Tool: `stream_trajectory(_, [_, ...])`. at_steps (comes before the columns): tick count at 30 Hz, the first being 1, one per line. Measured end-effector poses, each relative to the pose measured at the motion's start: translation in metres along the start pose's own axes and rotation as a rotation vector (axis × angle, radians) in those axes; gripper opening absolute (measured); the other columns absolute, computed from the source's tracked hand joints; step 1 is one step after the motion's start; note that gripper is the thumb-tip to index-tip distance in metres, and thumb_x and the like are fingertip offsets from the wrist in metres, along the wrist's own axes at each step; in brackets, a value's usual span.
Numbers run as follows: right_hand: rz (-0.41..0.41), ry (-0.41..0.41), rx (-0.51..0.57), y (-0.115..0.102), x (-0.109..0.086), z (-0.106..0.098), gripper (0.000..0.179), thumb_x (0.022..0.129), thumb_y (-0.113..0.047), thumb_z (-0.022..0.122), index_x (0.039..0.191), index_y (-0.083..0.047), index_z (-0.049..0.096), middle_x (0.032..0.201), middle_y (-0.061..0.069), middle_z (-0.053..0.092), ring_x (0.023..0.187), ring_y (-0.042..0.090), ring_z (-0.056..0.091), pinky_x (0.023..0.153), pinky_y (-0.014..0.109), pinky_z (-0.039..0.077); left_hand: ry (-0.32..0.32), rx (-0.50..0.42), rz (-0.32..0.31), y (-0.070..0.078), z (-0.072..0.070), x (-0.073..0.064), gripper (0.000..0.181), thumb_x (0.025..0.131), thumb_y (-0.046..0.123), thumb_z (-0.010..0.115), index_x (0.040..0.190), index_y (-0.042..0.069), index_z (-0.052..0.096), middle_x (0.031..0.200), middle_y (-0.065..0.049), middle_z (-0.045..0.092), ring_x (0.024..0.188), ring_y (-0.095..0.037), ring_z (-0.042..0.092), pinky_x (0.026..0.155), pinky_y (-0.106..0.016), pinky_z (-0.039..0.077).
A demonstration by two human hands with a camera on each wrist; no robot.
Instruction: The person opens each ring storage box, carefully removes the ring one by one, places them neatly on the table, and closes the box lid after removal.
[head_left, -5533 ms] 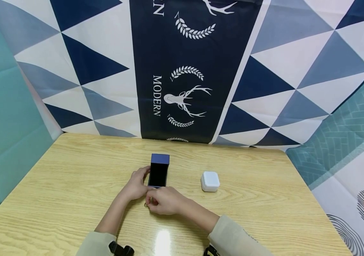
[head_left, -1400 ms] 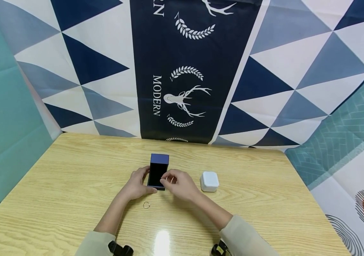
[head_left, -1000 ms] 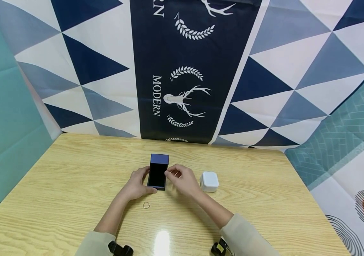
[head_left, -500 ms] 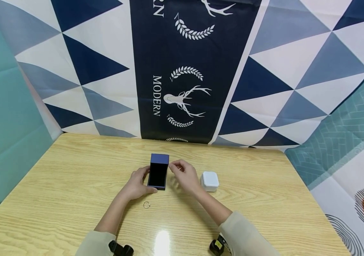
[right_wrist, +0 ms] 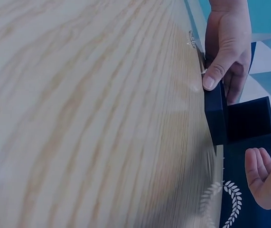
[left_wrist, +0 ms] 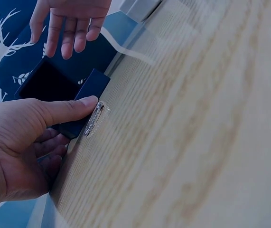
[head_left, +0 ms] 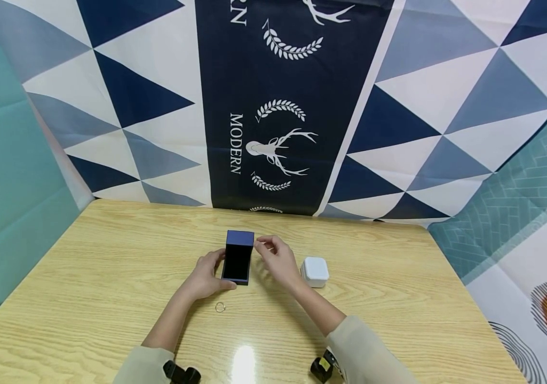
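A dark blue ring box point(head_left: 239, 238) stands on the wooden table with its lid raised and its black inside towards me. My left hand point(head_left: 202, 278) holds its base, thumb at the front and fingers at the left side. To the right of the lid is my right hand point(head_left: 279, 262); its fingers are loosely bent with nothing between them. In the right wrist view those fingertips point(right_wrist: 255, 164) are close to the lid; contact cannot be made out. A thin ring point(head_left: 220, 311) lies in front of the box; the left wrist view shows its sparkling stones.
A small white rounded case point(head_left: 315, 272) sits right of my right hand. Patterned cloth point(head_left: 158, 133) hangs behind the wooden table point(head_left: 110, 256). Wrist cameras point(head_left: 182, 373) are strapped at both sleeves.
My right hand has left the ring on the table, gone to the box front, then moved up along its right side to the lid. The left hand has stayed on the box.
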State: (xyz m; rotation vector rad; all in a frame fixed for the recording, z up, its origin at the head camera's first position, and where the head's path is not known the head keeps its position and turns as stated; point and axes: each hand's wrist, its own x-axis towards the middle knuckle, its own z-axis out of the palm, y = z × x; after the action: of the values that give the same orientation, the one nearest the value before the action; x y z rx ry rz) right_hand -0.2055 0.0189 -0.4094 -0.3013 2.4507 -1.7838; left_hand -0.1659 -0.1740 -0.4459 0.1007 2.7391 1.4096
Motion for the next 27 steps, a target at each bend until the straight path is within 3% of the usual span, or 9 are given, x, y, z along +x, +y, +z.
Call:
stream_trajectory(5, [-0.004,0.017,0.012,-0.001,0.003,0.002,0.036,0.091,-0.035,0.059,0.118,-0.011,0.061,0.096,0.009,0.062,0.090,0.037,0.060,0.075,0.045,0.053,-0.002,0.006,-0.001,0.000,0.000,0.000,0.087,0.070,0.019,0.083,0.141,0.000,0.037,0.134,-0.017,0.048,0.122,-0.033,0.038,0.099,-0.048,0.041])
stream_trajectory(11, [0.013,0.019,0.042,-0.003,0.004,0.003,0.041,0.091,-0.034,0.059,0.123,-0.008,0.057,0.099,0.009,0.061,0.089,0.036,0.058,0.073,0.045,0.052,-0.004,0.017,-0.003,0.001,-0.001,0.000,0.087,0.070,0.020,0.083,0.141,0.001,0.036,0.135,-0.017,0.048,0.122,-0.033,0.038,0.100,-0.048,0.039])
stream_trajectory(17, [0.039,0.013,0.046,-0.003,0.007,0.004,0.047,0.091,-0.036,0.059,0.127,-0.006,0.053,0.106,0.011,0.059,0.087,0.029,0.057,0.072,0.042,0.052,-0.002,0.031,0.007,0.000,-0.001,0.000,0.088,0.070,0.021,0.083,0.141,-0.001,0.036,0.134,-0.018,0.048,0.121,-0.034,0.039,0.099,-0.048,0.040])
stream_trajectory(24, [0.070,-0.007,0.050,-0.032,-0.005,0.003,0.047,0.093,-0.026,0.058,0.131,0.001,0.048,0.113,0.018,0.056,0.083,0.014,0.053,0.068,0.030,0.050,-0.007,0.027,0.013,-0.001,-0.001,0.000,0.088,0.070,0.022,0.083,0.141,-0.002,0.036,0.134,-0.019,0.048,0.121,-0.036,0.039,0.098,-0.048,0.041])
stream_trajectory(27, [0.078,-0.013,0.070,-0.018,0.006,0.006,0.051,0.092,-0.031,0.059,0.132,-0.002,0.047,0.115,0.016,0.056,0.087,0.017,0.054,0.069,0.030,0.050,-0.008,0.019,0.013,-0.001,-0.001,0.000,0.088,0.070,0.023,0.083,0.141,-0.002,0.036,0.134,-0.019,0.047,0.122,-0.036,0.039,0.098,-0.048,0.041])
